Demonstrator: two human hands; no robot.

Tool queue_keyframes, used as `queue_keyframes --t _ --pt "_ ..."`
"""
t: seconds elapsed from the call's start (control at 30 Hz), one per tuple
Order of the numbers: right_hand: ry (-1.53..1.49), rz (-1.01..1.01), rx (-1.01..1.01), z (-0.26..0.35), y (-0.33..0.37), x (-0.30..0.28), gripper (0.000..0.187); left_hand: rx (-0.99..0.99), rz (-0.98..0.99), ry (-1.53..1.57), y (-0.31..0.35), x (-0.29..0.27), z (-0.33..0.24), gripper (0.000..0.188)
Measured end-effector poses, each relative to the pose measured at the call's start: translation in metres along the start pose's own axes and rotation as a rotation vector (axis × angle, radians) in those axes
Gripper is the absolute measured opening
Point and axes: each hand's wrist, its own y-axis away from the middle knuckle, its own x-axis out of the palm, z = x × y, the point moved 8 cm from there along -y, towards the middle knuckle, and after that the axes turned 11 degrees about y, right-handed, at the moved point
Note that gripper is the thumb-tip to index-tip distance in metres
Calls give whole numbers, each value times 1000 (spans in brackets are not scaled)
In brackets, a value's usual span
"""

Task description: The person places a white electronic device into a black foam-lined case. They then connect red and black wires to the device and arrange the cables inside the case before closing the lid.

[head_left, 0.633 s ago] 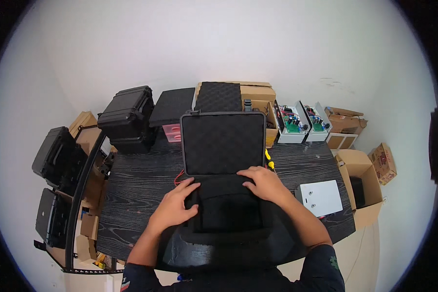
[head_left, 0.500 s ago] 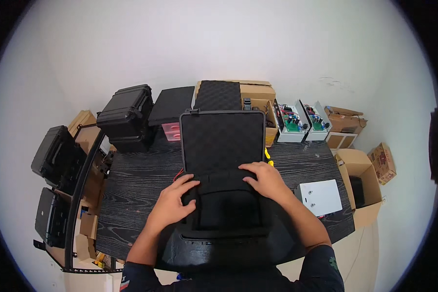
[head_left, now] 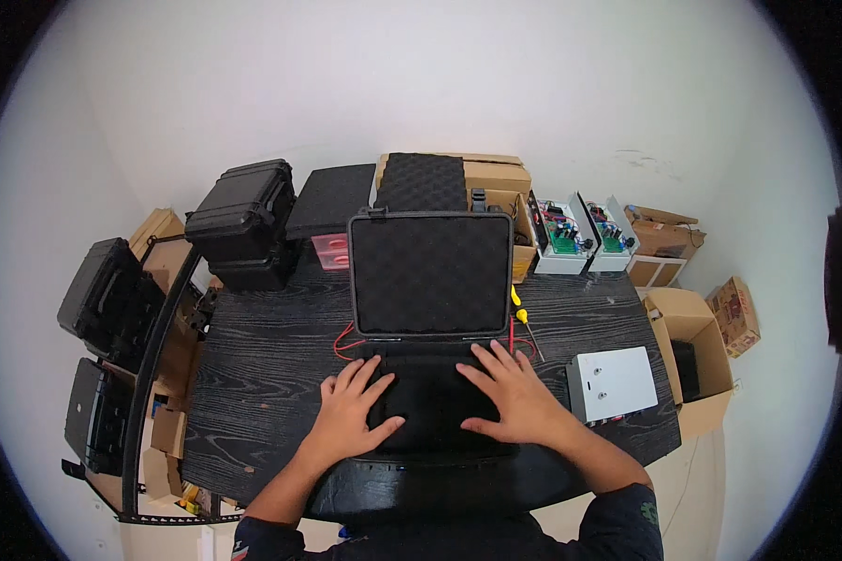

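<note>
A black hard case stands open in front of me, its raised lid [head_left: 430, 276] lined with dark bumpy foam. In the case's lower half lies a black foam insert [head_left: 430, 397], too dark to make out in detail. My left hand [head_left: 354, 409] rests over the left side of the insert, fingers spread and pointing away from me. Over the right side lies my right hand [head_left: 516, 404], likewise spread, with its thumb pointing inward. Neither hand holds anything.
Behind the lid's right edge lie a yellow-handled screwdriver [head_left: 524, 320] and red wire [head_left: 344, 348] on the left. A white metal box [head_left: 616, 383] sits at right. Black cases [head_left: 243, 220], a foam sheet [head_left: 332, 201], cartons [head_left: 496, 173] and circuit-board housings [head_left: 563, 234] line the far edge.
Both hands have come from the case's hinge side toward me and now lie flatter on the insert, fingers spread wider. The screwdriver and red wire show more fully.
</note>
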Motion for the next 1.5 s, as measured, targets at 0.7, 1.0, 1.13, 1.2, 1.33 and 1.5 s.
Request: queue_keyframes --t 0.7,1.0,1.13,1.2,1.33,1.5 --pt "223 461 245 -166 120 5 152 -10 118 51 3 26 10 79" --pt "459 676 227 -219 166 25 157 -67 41 225 -7 16 23 75" --pt "408 637 147 -210 155 13 146 -59 15 207 -11 20 27 71" --pt "382 596 161 -209 156 11 141 -40 -6 191 -9 21 27 69" --pt "288 503 250 -204 157 7 136 -46 -73 282 -7 20 31 64" --pt "86 282 215 -160 115 -36 138 -99 -79 265 -8 16 27 58"
